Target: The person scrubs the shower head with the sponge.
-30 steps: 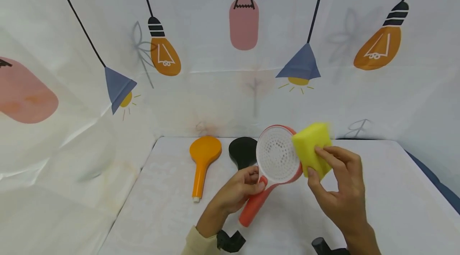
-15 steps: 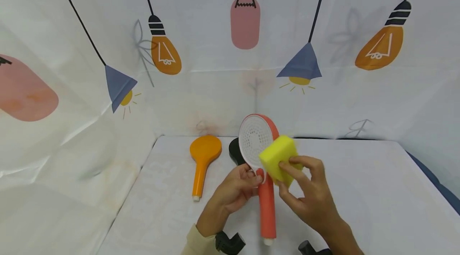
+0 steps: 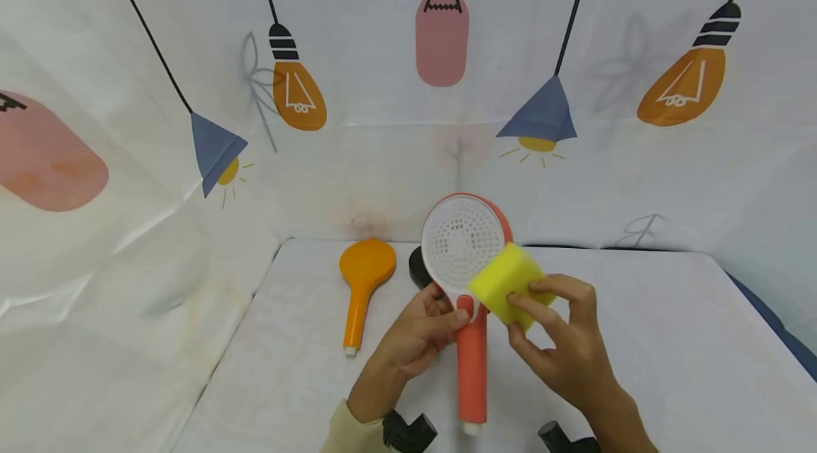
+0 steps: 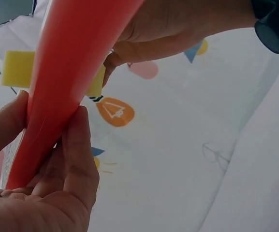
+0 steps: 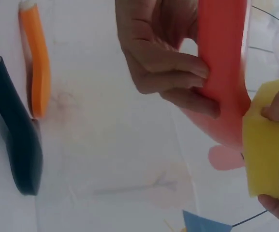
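A red shower head (image 3: 472, 375) with a white perforated face (image 3: 462, 240) is held upright above the table. My left hand (image 3: 415, 336) grips it at the neck, thumb in front; in the left wrist view, fingers close round its red back (image 4: 62, 82). With fingertips and thumb, my right hand (image 3: 571, 339) pinches a yellow sponge (image 3: 507, 283) at the lower right of the face. The sponge overlaps the face's edge in the head view. In the right wrist view, the sponge (image 5: 267, 145) sits right beside the red head.
An orange shower head (image 3: 364, 283) lies on the white table (image 3: 287, 368) to the left. Behind the held one lies a dark shower head (image 3: 418, 269), mostly hidden; the right wrist view shows it (image 5: 18, 135) more fully. A lamp-print sheet (image 3: 383, 169) hangs behind the table.
The red shower head has swung from a tilt to upright. My right hand has brought the sponge leftward to the face's lower right, then shifted slightly right again.
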Tool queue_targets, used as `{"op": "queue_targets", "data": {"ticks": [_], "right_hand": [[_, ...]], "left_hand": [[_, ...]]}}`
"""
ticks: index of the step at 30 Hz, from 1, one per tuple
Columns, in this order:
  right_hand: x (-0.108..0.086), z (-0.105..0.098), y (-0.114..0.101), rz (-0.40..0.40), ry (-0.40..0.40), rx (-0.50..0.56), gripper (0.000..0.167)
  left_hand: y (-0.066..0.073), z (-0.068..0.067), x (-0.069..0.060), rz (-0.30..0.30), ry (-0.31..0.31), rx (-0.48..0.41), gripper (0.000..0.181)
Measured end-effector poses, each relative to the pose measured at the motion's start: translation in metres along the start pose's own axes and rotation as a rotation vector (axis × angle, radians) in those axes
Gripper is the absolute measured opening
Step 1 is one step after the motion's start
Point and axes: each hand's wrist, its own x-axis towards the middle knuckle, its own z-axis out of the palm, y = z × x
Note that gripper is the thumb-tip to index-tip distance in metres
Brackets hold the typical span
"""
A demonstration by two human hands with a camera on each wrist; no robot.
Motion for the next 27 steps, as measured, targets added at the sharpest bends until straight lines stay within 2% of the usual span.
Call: {"op": "queue_targets", "data": {"ticks": [6, 11, 14, 20, 24, 27], "right_hand": [[0.003, -0.014, 0.012, 0.143, 0.091, -0.093, 0.042], [0.004, -0.022, 0.025, 0.198, 0.112, -0.158, 0.043], [-0.001, -0.026, 0.032, 0.230, 0.062, -0.195, 0.046], [-0.014, -0.025, 0.039, 0.289, -0.098, -0.247, 0.050], [-0.016, -0.021, 0.039, 0.267, -0.166, -0.252, 0.048], [-0.017, -0.021, 0.034, 0.254, -0.245, -0.246, 0.049]], "left_hand": [[-0.004, 0.001, 0.003, -0.050, 0.060, 0.183, 0.066], [-0.012, 0.002, 0.007, -0.060, 0.051, 0.312, 0.062], [-0.017, 0.005, 0.008, -0.078, 0.059, 0.380, 0.058], [-0.022, 0.010, 0.009, -0.103, 0.067, 0.490, 0.042], [-0.022, 0.009, 0.010, -0.084, 0.066, 0.509, 0.037], [-0.021, 0.006, 0.009, -0.056, 0.081, 0.494, 0.039]]}}
